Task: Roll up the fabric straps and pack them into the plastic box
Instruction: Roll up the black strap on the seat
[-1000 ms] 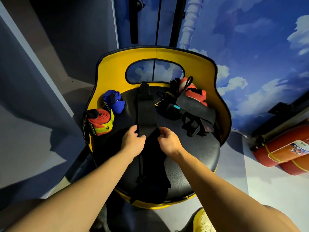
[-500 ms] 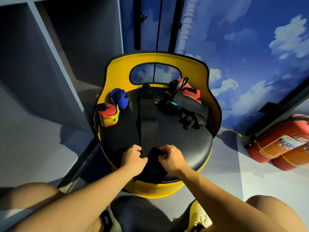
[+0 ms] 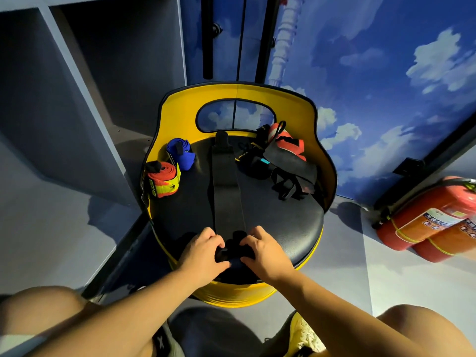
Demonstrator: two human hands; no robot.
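Black strap (image 3: pixel 226 186) lay flat down the stool seat (image 3: pixel 288 222), near end bunched to start a roll | left hand (image 3: pixel 201 253) and right hand (image 3: pixel 265 253) curled, pinching that end | rolled blue strap (image 3: pixel 180 153) and red strap (image 3: pixel 162 180) set aside left | plastic box unseen

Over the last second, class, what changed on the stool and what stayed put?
Both hands, left and right, moved from mid-strap back to the near edge of the black round stool seat, gathering the long black fabric strap's hanging end into a starting roll. The red-yellow rolled strap, blue rolled strap and tangled strap pile stayed put.
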